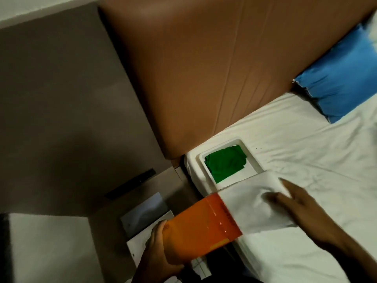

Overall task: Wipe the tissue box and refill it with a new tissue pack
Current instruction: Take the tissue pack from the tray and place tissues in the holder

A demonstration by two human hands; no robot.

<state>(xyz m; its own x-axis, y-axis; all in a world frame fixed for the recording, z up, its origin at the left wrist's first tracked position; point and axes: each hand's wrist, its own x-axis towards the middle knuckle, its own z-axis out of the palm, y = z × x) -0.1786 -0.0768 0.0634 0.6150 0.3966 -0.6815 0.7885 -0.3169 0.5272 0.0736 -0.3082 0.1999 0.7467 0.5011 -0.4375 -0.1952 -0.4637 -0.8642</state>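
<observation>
Two hands share the job: the left hand (157, 248), at seven o'clock, is clamped round the end of the orange pack (202, 225), while the right hand (293, 207), at four o'clock, lies with fingers together on the white tissues (251, 203) sliding out of it. To my eye the stack should be drawn out flat and square, wrapper held steady, so the sheets don't crumple. Their home, the white box (206, 178), sits open at the bed's corner, just beyond the tissues at twelve o'clock, but a green cloth (226, 162) lies inside and needs lifting out first. A blue pillow (338, 78) rests well clear at two o'clock.
</observation>
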